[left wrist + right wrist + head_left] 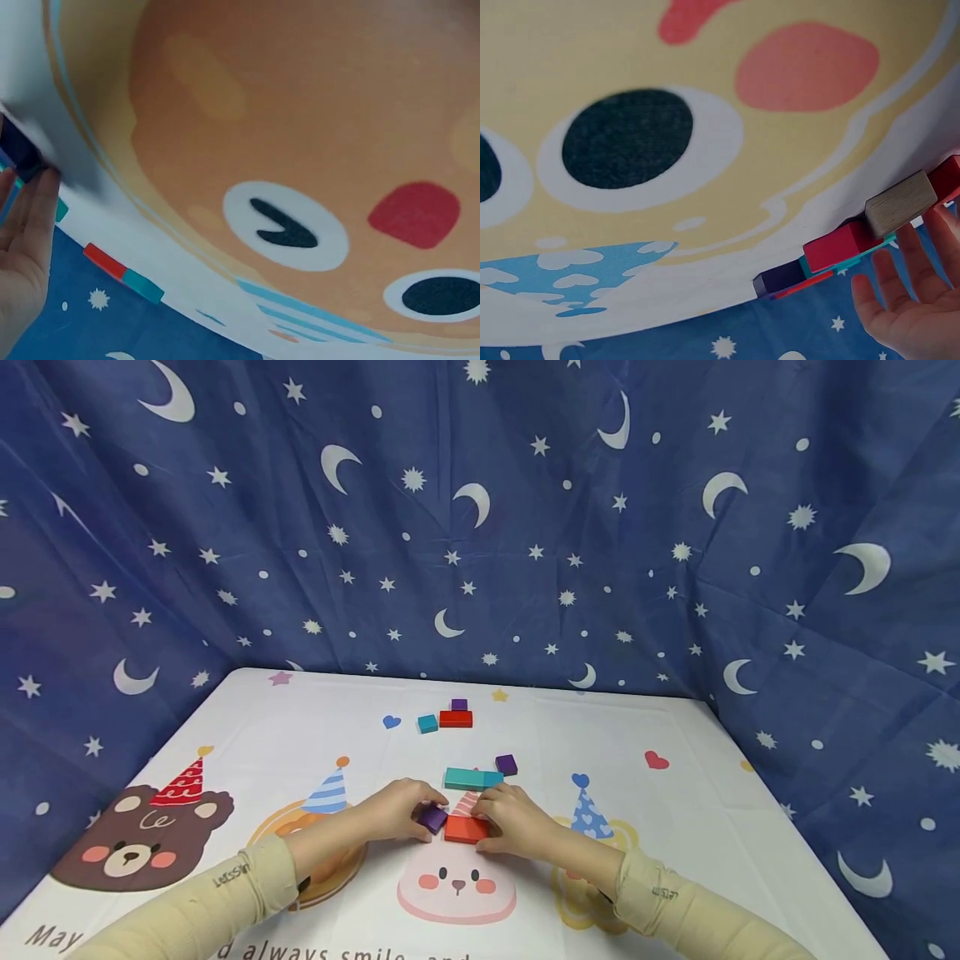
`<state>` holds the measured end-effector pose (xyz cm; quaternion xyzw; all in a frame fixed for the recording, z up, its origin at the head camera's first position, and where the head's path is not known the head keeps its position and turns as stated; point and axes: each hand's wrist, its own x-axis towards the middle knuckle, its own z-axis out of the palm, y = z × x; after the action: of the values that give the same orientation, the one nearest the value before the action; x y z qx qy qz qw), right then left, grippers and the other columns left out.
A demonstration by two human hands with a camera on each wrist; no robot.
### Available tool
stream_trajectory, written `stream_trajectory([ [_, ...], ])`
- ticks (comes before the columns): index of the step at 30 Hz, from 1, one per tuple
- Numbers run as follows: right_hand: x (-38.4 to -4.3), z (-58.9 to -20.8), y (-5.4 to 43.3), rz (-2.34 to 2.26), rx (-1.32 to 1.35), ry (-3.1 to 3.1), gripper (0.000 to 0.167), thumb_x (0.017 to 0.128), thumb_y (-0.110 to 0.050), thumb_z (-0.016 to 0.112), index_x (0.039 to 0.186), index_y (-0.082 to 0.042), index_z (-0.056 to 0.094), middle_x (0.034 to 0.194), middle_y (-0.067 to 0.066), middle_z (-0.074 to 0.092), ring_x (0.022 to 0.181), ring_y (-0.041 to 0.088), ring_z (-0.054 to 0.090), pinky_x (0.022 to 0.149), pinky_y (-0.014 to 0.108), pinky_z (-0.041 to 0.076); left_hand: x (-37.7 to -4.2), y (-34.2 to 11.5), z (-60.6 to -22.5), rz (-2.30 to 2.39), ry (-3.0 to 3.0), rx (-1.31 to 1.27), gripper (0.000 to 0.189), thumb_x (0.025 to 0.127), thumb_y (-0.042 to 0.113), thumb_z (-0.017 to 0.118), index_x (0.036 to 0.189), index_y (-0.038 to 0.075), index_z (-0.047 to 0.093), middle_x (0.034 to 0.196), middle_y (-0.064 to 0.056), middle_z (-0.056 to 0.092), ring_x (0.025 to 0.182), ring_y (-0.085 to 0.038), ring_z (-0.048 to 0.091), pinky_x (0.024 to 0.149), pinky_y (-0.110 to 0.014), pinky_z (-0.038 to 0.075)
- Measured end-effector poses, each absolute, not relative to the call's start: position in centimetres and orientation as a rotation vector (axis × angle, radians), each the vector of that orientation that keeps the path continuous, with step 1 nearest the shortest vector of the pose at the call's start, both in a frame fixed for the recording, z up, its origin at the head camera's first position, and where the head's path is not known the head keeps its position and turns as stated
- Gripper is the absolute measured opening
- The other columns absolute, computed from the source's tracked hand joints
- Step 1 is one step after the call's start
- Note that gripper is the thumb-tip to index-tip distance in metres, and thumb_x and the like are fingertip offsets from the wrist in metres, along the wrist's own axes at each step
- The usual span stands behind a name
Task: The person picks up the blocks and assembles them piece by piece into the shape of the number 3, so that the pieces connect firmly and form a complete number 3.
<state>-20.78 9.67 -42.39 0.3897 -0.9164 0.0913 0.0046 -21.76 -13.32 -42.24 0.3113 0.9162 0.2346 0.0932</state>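
My left hand (397, 811) pinches a small purple block (432, 818) between thumb and fingers, just left of a red block (463, 829). That purple block (19, 150) also shows at the edge of the left wrist view, against the fingertips. Around the right end of the red block curl the thumb and fingers of my right hand (517, 823). Beyond the hands lies a long teal block (462, 778), with a shorter teal block (492, 778) at its right end. In the right wrist view, a bare wood-coloured block face (900, 204) shows by the right fingertips.
Another purple block (506, 765) lies behind the teal pair. Farther back sit a red block (456, 719), a purple block (459, 704) and a small teal block (427, 724). A white printed cloth (600, 735) covers the table; a blue starry curtain (525, 568) hangs behind it.
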Motion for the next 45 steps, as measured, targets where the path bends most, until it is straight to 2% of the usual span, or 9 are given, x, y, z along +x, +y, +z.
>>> stream_trajectory([
  [8,-20.8,-42.0,9.8,0.351,1.184,-2.881,0.041,0.079,-0.035,0.075,0.11,-0.009,0.068,0.107,0.003,0.067,0.101,0.017,0.053,0.093,0.037,0.046,-22.2,-13.6,-41.7,0.74,2.673,0.919,0.054,0.074,0.026,0.08,0.12,0.004,0.063,0.116,-0.011,0.066,0.096,-0.023,0.062,0.085,-0.039,0.051],
  [13,-21.1,-41.8,9.9,0.411,1.17,-2.874,0.035,0.081,-0.032,0.073,0.108,-0.01,0.069,0.104,0.002,0.068,0.091,0.014,0.053,0.083,0.03,0.047,-22.4,-13.8,-41.2,0.825,2.665,0.878,0.047,0.079,0.025,0.076,0.119,0.003,0.064,0.114,-0.012,0.067,0.094,-0.023,0.063,0.081,-0.037,0.054],
  [20,-21.7,-41.1,9.9,0.528,1.138,-2.889,0.031,0.083,-0.027,0.071,0.108,-0.008,0.069,0.105,0.004,0.068,0.092,0.016,0.056,0.08,0.026,0.052,-22.7,-13.8,-40.9,0.936,2.717,0.854,0.034,0.084,0.02,0.07,0.114,0.003,0.067,0.111,-0.01,0.069,0.096,-0.024,0.064,0.081,-0.036,0.056],
  [24,-21.9,-40.6,10.1,0.619,1.104,-2.916,0.03,0.085,-0.024,0.07,0.109,-0.006,0.068,0.108,0.007,0.068,0.097,0.02,0.059,0.084,0.03,0.054,-23.1,-13.8,-40.9,1.024,2.761,0.821,0.033,0.084,0.018,0.07,0.113,0.002,0.067,0.109,-0.01,0.07,0.094,-0.022,0.064,0.081,-0.037,0.056],
  [27,-22.2,-40.4,10.5,0.648,1.08,-2.912,0.027,0.086,-0.02,0.069,0.109,-0.006,0.067,0.111,0.007,0.067,0.106,0.024,0.059,0.091,0.037,0.052,-23.3,-13.8,-41.2,1.078,2.786,0.833,0.032,0.085,0.017,0.069,0.112,0.001,0.067,0.106,-0.011,0.07,0.092,-0.022,0.065,0.081,-0.036,0.056],
  [30,-22.7,-40.3,10.8,0.702,1.057,-2.891,0.026,0.086,-0.017,0.068,0.109,-0.005,0.067,0.111,0.008,0.066,0.108,0.026,0.059,0.093,0.04,0.051,-23.7,-13.7,-41.5,1.102,2.822,0.835,0.029,0.085,0.015,0.068,0.11,0.0,0.068,0.104,-0.012,0.071,0.091,-0.023,0.065,0.08,-0.036,0.056],
  [38,-24.3,-40.1,11.3,0.913,0.912,-2.869,0.026,0.088,-0.014,0.066,0.11,0.0,0.066,0.109,0.015,0.066,0.099,0.031,0.063,0.089,0.045,0.052,-25.0,-12.8,-41.7,1.085,2.916,0.719,0.027,0.085,0.013,0.069,0.11,0.005,0.069,0.109,-0.009,0.069,0.098,-0.025,0.062,0.083,-0.037,0.055],
  [45,-25.0,-39.9,11.4,0.867,0.934,-2.841,0.028,0.088,-0.015,0.065,0.11,0.001,0.065,0.109,0.016,0.067,0.099,0.031,0.062,0.089,0.043,0.052,-25.7,-12.5,-41.9,1.101,2.911,0.739,0.029,0.084,0.01,0.069,0.112,0.004,0.068,0.108,-0.011,0.07,0.099,-0.027,0.063,0.084,-0.039,0.054],
])
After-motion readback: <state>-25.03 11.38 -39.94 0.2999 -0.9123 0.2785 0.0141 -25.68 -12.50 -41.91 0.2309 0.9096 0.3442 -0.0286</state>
